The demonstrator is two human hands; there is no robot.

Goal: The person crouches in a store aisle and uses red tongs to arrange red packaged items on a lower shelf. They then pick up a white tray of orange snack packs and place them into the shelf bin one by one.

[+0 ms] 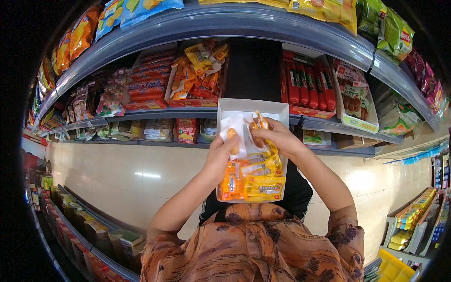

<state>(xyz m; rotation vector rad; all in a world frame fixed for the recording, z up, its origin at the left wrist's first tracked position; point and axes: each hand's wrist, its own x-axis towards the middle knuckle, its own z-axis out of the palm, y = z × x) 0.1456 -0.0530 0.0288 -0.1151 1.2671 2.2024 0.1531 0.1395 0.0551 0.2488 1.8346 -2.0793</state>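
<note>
A white cardboard box (284, 116) with several packaged snacks lies in front of my body, its far end at the shelf edge. My left hand (222, 149) pinches a small clear-and-white packet (233, 123) with a pale sausage-like piece inside. In my right hand (276, 135) is another clear packet (258, 141) holding a browner sausage-like piece. Yellow packets (264, 187) and orange packets (232, 181) fill the near part of the box. What supports the box is hidden.
Along the shelf (197, 113) stand a carton of orange and yellow packets (197, 75), a carton of red sausages (310, 84) and a white tray (363, 120) of snack packs. An upper shelf edge (246, 24) juts out above. More stocked shelves (102, 243) line the lower left.
</note>
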